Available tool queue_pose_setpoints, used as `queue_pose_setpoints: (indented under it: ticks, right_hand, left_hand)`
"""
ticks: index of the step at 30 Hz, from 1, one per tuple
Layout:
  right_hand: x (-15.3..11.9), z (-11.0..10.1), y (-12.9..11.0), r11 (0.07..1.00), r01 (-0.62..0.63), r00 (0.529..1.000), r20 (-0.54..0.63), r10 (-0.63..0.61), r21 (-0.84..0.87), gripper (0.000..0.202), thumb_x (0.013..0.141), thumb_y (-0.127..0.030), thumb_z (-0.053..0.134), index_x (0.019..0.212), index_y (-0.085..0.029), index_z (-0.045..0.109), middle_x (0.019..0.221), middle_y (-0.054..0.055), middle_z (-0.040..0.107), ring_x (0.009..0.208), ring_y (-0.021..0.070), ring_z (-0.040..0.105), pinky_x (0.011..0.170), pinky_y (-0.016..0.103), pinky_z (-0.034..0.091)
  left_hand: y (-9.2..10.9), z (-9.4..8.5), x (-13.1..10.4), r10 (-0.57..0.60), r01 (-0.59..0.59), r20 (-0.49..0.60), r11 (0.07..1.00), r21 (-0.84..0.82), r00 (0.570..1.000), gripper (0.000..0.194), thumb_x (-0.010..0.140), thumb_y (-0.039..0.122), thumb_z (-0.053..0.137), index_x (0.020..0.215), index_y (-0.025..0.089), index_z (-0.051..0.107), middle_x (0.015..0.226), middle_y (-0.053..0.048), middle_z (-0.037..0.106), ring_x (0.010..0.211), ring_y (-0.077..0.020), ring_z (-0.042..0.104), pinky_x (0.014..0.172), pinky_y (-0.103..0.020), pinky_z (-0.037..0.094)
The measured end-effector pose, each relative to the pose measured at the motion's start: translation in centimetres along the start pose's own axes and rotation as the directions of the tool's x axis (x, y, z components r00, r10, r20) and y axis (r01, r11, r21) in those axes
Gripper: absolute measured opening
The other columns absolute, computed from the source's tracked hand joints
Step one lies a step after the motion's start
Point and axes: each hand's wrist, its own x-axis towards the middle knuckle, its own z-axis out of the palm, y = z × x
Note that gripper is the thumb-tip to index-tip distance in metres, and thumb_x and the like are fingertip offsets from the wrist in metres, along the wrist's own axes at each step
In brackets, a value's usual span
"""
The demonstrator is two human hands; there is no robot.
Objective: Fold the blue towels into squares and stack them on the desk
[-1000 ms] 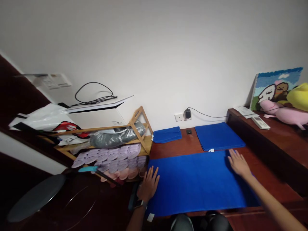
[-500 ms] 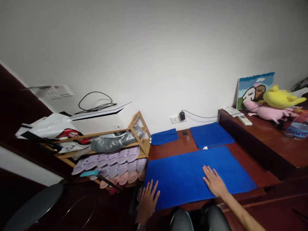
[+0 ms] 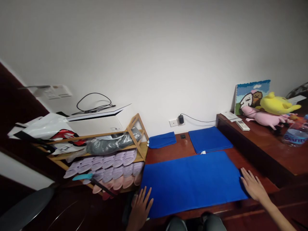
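Observation:
A large blue cloth (image 3: 192, 179) lies spread flat on the reddish-brown wooden desk (image 3: 161, 156) in front of me. At its left edge is my left hand (image 3: 141, 205), fingers spread, holding nothing. My right hand (image 3: 253, 184) rests flat by the cloth's right edge, fingers stretched out, thumb side near the blue fabric. Behind the spread cloth sits a folded blue cloth (image 3: 209, 139) with a small white tag at its front edge. A smaller folded blue cloth (image 3: 162, 140) lies at the back left near the wall.
A wooden rack (image 3: 141, 147) with rows of slippers (image 3: 103, 162) and a white box (image 3: 96, 123) stands left. On the raised surface at right are a remote control (image 3: 242, 125), plush toys (image 3: 276, 103) and a plastic bottle (image 3: 295, 133). A black charger (image 3: 181, 119) is plugged into the wall.
My right hand has slid rightward from the middle of the spread cloth to its right edge. My left hand stays near the left edge. The view has shifted slightly.

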Motion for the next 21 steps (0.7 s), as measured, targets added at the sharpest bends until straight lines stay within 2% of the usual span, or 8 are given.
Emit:
queue_pose_setpoints:
  ticks: [3,7,10,12,13,15,19,21]
  right_hand:
    - [1.3,-1.1,-4.7,0.991,0.132,0.987,-0.091,-0.129,0.022,0.072,0.099,-0.048,0.017,0.162,-0.020,0.038,0.168,0.007,0.036,0.157,0.0285,0.027,0.127,0.054,0.023]
    - [3.4,-2.3,-13.9,0.952,0.295,0.955,-0.070,-0.289,0.084,0.068,0.103,-0.051,0.020,0.162,-0.021,0.038,0.168,0.005,0.036,0.158,0.0276,0.026,0.129,0.053,0.021]
    - [4.4,-1.5,-20.2,0.896,0.416,0.908,-0.032,-0.417,0.156,0.066,0.105,-0.054,0.022,0.163,-0.025,0.034,0.168,0.004,0.035,0.158,0.0260,0.025,0.128,0.053,0.022]
    - [5.0,-0.4,-22.2,0.856,0.480,0.873,-0.009,-0.488,0.189,0.065,0.105,-0.056,0.024,0.163,-0.028,0.032,0.168,0.003,0.034,0.158,0.0249,0.026,0.128,0.053,0.023]
    - [5.5,0.2,-22.2,0.846,0.496,0.862,0.006,-0.507,0.194,0.066,0.105,-0.057,0.024,0.163,-0.029,0.032,0.169,0.003,0.034,0.158,0.0243,0.026,0.128,0.052,0.023]
    - [6.9,1.0,-20.0,0.857,0.483,0.868,0.036,-0.496,0.178,0.067,0.104,-0.060,0.024,0.163,-0.030,0.032,0.169,0.003,0.034,0.158,0.0234,0.025,0.129,0.052,0.021]
    - [10.5,1.1,-10.7,0.968,0.242,0.967,0.069,-0.247,0.069,0.069,0.103,-0.056,0.021,0.164,-0.025,0.031,0.170,0.005,0.032,0.158,0.0250,0.024,0.129,0.052,0.019]
    - [12.0,0.6,-6.5,0.991,0.132,0.987,0.090,-0.133,0.025,0.070,0.102,-0.053,0.020,0.165,-0.023,0.029,0.171,0.005,0.030,0.159,0.0250,0.022,0.129,0.051,0.019]
  left_hand:
    - [-0.1,-0.3,1.7,0.017,-0.017,-0.037,1.000,-0.002,0.999,0.053,0.106,0.041,0.038,0.158,0.035,0.043,0.164,-0.004,0.044,0.152,-0.0275,0.039,0.122,-0.056,0.035]
    - [0.2,-0.3,6.8,0.029,-0.030,-0.064,0.999,-0.016,0.998,0.054,0.106,0.045,0.037,0.157,0.030,0.045,0.164,-0.006,0.045,0.152,-0.0283,0.039,0.123,-0.053,0.035]
    - [-0.3,0.5,10.5,0.006,-0.006,-0.047,1.000,-0.006,0.999,0.055,0.105,0.047,0.037,0.155,0.027,0.049,0.162,-0.010,0.048,0.150,-0.0322,0.042,0.122,-0.058,0.035]
    - [-1.2,1.5,11.8,-0.028,0.028,-0.011,1.000,0.001,1.000,0.056,0.104,0.048,0.037,0.154,0.026,0.051,0.161,-0.012,0.048,0.149,-0.0341,0.044,0.120,-0.060,0.037]
    - [-1.9,2.0,12.1,-0.041,0.041,0.004,0.999,-0.001,0.999,0.057,0.105,0.048,0.036,0.154,0.025,0.050,0.162,-0.013,0.047,0.148,-0.0344,0.044,0.119,-0.059,0.038]
    - [-3.1,3.0,12.0,-0.042,0.042,0.013,0.999,-0.019,0.999,0.058,0.105,0.049,0.034,0.156,0.024,0.047,0.164,-0.013,0.044,0.150,-0.0334,0.042,0.119,-0.057,0.039]
    - [-4.2,4.1,11.3,-0.030,0.029,-0.010,0.998,-0.061,1.000,0.058,0.106,0.050,0.034,0.159,0.029,0.041,0.167,-0.009,0.041,0.153,-0.0307,0.037,0.121,-0.055,0.037]
    - [-4.1,4.1,11.2,-0.045,0.045,0.000,0.996,-0.074,0.999,0.058,0.106,0.052,0.034,0.160,0.031,0.039,0.168,-0.008,0.038,0.155,-0.0303,0.034,0.122,-0.056,0.035]
